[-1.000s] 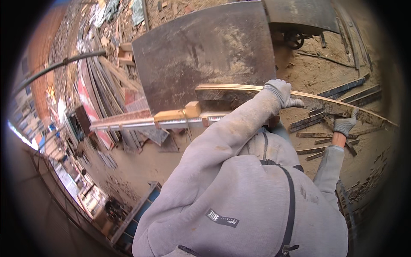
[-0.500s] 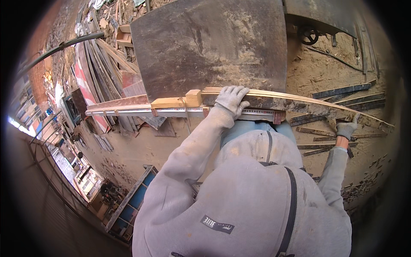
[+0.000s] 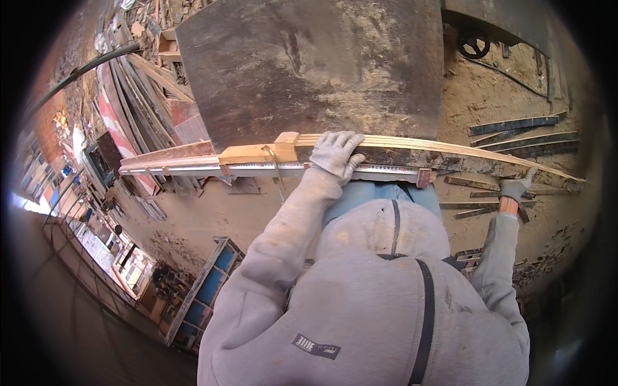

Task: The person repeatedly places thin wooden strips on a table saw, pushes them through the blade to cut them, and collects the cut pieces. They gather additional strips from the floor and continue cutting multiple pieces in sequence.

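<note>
My left hand [image 3: 335, 156], in a grey work glove, grips long dark-faced plywood strips [image 3: 444, 153] with its fingers over their pale upper edges. Farther right, my right hand [image 3: 516, 186], also gloved, holds the same strips near their right end from the near side, one finger stretched along them. The strips' left end lies against a yellowish wooden block [image 3: 286, 139]. A rail with a measuring scale [image 3: 251, 168] runs along the near side, under my left wrist. The far faces of the strips are hidden.
Beyond the strips stretches a worn, dusty table top [image 3: 309, 71]. A black handwheel [image 3: 474, 45] sits at the far right. Dark offcut strips [image 3: 515, 126] lie on the ground at right. Long boards [image 3: 132, 103] are heaped at far left, and a blue-panelled frame [image 3: 212, 276] stands near left.
The view has shifted a little, so the table and rail appear moved. Both hands keep their hold on the plywood strips, the left one slightly closer to the block.
</note>
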Available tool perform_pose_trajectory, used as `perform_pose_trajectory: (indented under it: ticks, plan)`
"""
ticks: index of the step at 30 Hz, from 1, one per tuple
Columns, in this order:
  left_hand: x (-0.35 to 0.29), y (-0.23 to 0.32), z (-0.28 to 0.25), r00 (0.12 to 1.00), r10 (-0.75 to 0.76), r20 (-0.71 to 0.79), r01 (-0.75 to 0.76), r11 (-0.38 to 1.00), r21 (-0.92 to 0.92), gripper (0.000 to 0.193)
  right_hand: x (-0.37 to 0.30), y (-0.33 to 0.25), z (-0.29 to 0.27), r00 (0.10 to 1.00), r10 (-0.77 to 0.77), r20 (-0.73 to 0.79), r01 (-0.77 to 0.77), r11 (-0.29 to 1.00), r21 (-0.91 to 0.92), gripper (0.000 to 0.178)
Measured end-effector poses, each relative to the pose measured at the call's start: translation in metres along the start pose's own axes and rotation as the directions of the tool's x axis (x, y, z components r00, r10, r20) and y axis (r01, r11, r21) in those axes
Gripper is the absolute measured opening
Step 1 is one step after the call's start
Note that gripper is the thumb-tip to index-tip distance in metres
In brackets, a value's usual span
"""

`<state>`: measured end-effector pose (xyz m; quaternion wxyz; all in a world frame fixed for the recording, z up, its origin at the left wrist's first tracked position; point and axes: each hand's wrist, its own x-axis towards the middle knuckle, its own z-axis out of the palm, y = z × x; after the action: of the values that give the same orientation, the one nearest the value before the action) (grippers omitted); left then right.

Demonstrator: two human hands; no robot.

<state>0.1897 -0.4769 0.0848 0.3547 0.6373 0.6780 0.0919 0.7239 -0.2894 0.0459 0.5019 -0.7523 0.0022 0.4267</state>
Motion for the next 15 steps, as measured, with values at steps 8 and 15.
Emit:
perform_pose_trajectory:
  ticks: [8, 15]
  plan:
    - [0.001, -0.031, 0.001, 0.998, -0.03, -0.058, 0.036, 0.995, 0.097, 0.05, 0.029, 0.037, -0.001, 0.981, 0.097, 0.166, -0.098, 0.995, -0.001, 0.091]
    - [-0.003, -0.056, 0.014, 0.998, 0.034, -0.047, -0.027, 0.99, 0.141, 0.052, -0.058, 0.008, 0.019, 0.508, -0.546, 0.667, 0.762, -0.078, -0.643, 0.106]
